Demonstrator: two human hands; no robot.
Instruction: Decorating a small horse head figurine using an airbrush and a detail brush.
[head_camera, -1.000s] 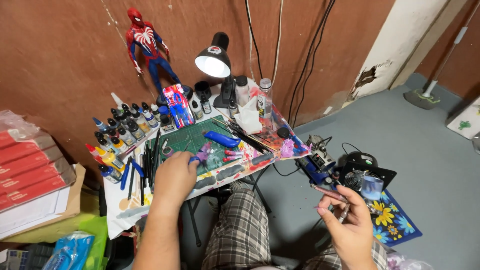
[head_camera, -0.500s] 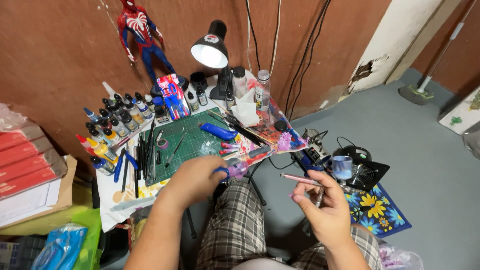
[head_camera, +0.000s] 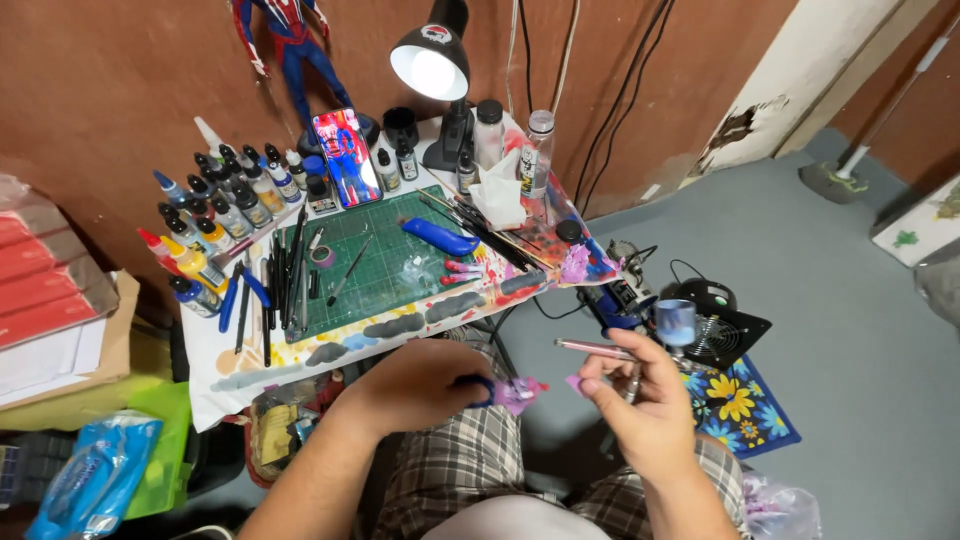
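My left hand (head_camera: 420, 385) is closed around a blue handle with a small pink-and-purple painted piece (head_camera: 520, 392) at its tip, held over my lap in front of the small table. My right hand (head_camera: 640, 410) grips a slim pink airbrush (head_camera: 600, 349) with a blue-tinted cup (head_camera: 675, 322) on top, its nozzle pointing left toward the painted piece. The two hands are a short gap apart, below the table's front edge (head_camera: 400, 335).
The paint-stained table holds a green cutting mat (head_camera: 375, 262), rows of paint bottles (head_camera: 215, 225), brushes and pens (head_camera: 280, 280), a blue tool (head_camera: 440, 238), a phone (head_camera: 345, 158) and a lit desk lamp (head_camera: 430, 60). A figure (head_camera: 290, 40) stands behind. A compressor (head_camera: 725, 325) sits on the floor.
My left hand came off the table with the painted piece and dropped toward my lap. My right hand rose and brought the airbrush up beside it.
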